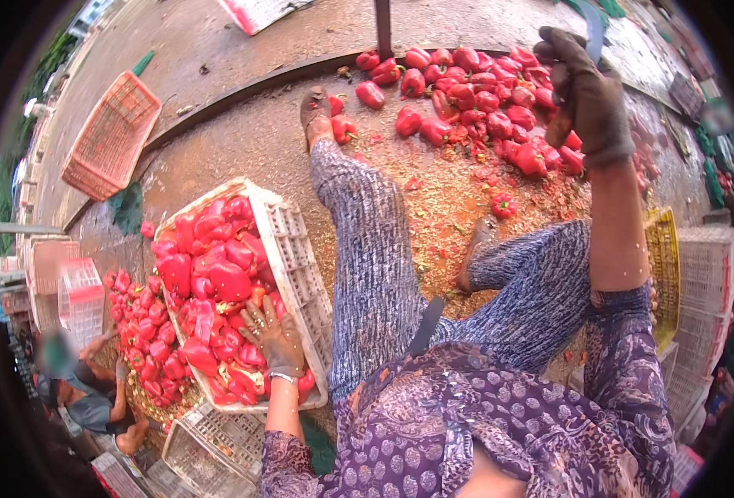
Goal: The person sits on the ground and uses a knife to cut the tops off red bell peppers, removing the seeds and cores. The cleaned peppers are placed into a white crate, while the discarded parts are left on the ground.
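My left hand (273,339), in a soiled glove with a band at the wrist, lies with fingers spread on red bell peppers (217,267). Many of these peppers look cut, and they fill a white plastic crate (292,249) beside my left leg. Raised at the upper right, my right hand (591,106) wears a dark, dirty glove. It grips a knife (593,31) with a curved blade; the handle is hidden in the fist. Beyond my feet, and partly behind this hand, a heap of whole red bell peppers (485,93) lies on the ground.
Seeds and pepper scraps (441,205) litter the wet floor. A person (93,398) sits at left by another pepper heap (149,330). Around me stand an orange crate (115,134), a tipped pale crate (217,439), a yellow crate (664,280) and stacked white crates (706,299). A post (383,28) rises ahead.
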{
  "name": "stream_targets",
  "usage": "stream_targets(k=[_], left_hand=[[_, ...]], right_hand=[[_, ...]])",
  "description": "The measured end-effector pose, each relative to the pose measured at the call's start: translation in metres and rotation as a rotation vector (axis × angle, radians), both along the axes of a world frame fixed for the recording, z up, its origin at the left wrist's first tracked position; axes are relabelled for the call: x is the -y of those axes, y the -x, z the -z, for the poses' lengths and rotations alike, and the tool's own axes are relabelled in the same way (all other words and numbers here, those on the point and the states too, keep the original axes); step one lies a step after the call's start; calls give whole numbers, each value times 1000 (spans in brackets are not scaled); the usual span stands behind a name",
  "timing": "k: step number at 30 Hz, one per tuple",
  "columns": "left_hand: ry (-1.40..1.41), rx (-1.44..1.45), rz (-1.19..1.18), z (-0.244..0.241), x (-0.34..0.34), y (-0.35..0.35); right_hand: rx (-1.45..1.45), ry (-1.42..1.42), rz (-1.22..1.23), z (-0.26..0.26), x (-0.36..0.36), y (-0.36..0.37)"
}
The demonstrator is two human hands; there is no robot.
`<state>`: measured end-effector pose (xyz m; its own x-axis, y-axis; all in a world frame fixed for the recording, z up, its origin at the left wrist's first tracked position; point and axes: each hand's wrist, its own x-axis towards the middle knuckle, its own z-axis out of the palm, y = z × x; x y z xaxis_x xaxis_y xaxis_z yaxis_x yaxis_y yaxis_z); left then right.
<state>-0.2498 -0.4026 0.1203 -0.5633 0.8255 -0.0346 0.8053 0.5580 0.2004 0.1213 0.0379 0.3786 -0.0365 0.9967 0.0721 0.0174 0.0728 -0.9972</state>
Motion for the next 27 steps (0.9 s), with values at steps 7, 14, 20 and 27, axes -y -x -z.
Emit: stream_targets(k=[7,14,20,27], left_hand=[[142,108,127,-35,-30,9],[82,-598,42,-43,-84,82],[173,-550,2,-24,-129,96],[208,-282,169,-141,-257,105]], right_hand=[[97,-29,53,-13,-21,-80],[261,242,273,57,-4,-205],[594,686,372,251,46,-304],[808,786,6,359,36,-296]])
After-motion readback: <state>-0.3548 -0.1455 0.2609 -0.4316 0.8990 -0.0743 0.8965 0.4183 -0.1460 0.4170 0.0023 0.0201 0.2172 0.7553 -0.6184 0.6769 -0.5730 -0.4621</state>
